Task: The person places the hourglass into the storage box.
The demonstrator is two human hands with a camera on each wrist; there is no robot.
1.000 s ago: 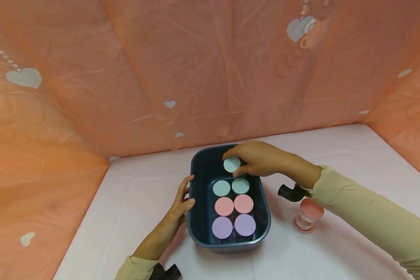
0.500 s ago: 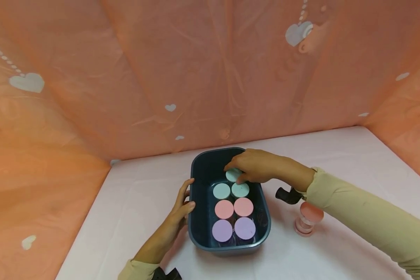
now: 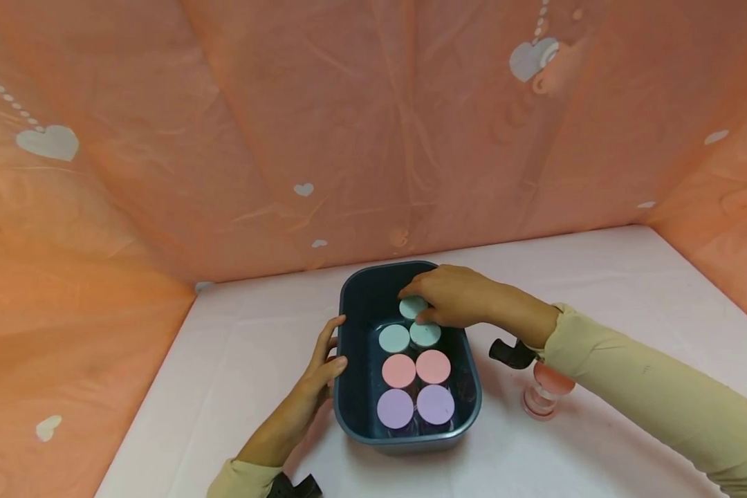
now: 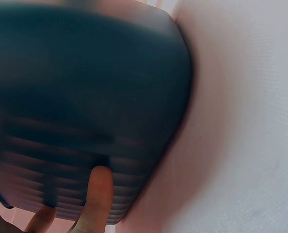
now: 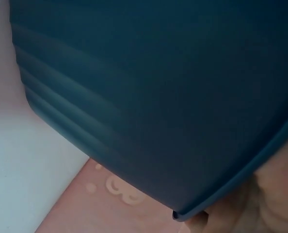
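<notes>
Pink table (image 3: 597, 277), mint jar (image 3: 413, 306) under right hand (image 3: 454, 296)

One dark blue tub (image 3: 351, 304) on table (image 3: 597, 277). Seven lidded jars inside — three mint-lidded (image 3: 394, 338), two pink-lidded (image 3: 399, 370), two purple-lidded (image 3: 395, 408). One more pink-lidded jar (image 3: 544, 394) outside tub — eight jars total. Two hands (image 3: 454, 296).

The right hand (image 3: 454, 296) has lowered its mint-lidded jar (image 3: 413, 307) (held from above) deeper into the dark blue tub (image 3: 348, 360), behind the other mint-lidded pair.
</notes>
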